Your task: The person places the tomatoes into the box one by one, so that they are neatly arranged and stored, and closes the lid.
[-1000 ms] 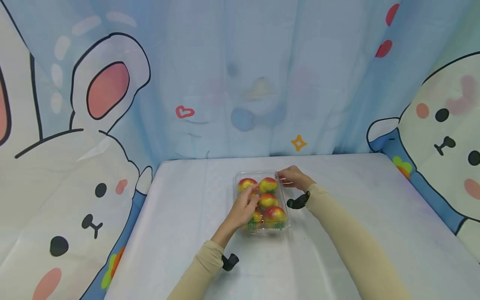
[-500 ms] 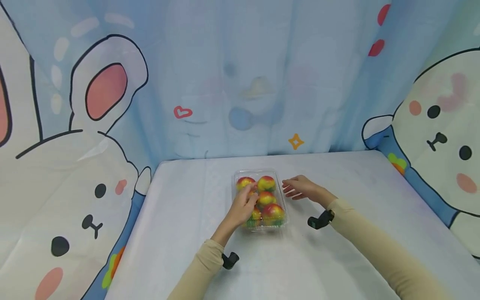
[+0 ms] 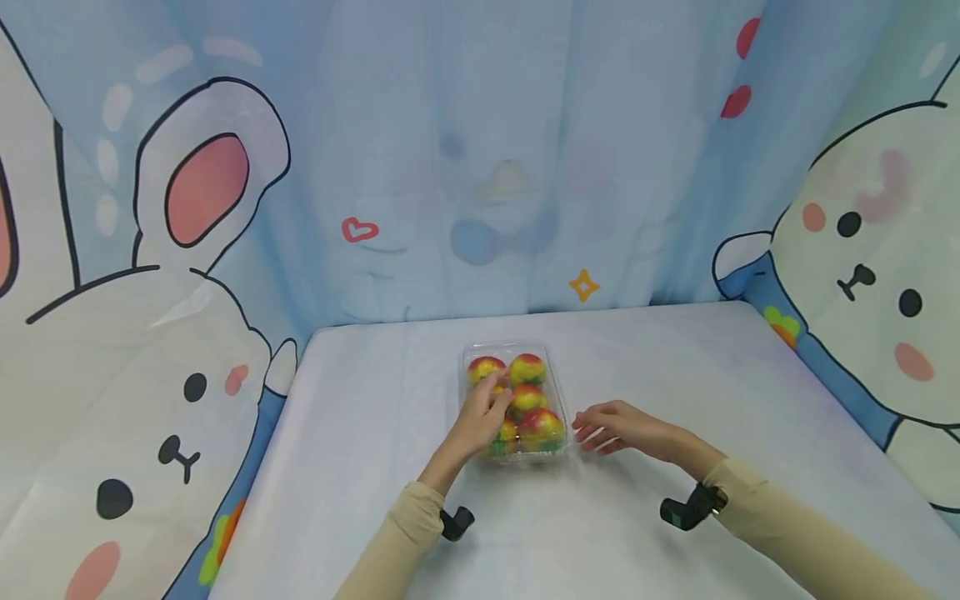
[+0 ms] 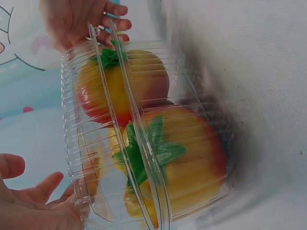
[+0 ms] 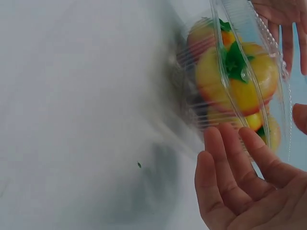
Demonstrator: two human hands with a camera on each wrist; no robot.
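A clear ribbed plastic box with its lid down stands on the table, holding several red-and-yellow fruits with green leaves. My left hand rests over the top of the lid, its fingers fairly straight. In the left wrist view its fingertips lie along the lid's upper side. Just right of the box, my right hand hovers with loosely bent fingers, holding nothing. The right wrist view shows that hand palm up, fingertips overlapping the box wall. Some fruits are partly hidden behind my left hand.
A white cloth covers the table. Its far edge meets a blue curtain printed with cartoon animals, which also hangs at both sides. A tiny green speck lies on the cloth in the right wrist view.
My right hand has left the far right corner of the box and come back towards me and to the right. My left hand has stayed on the lid.
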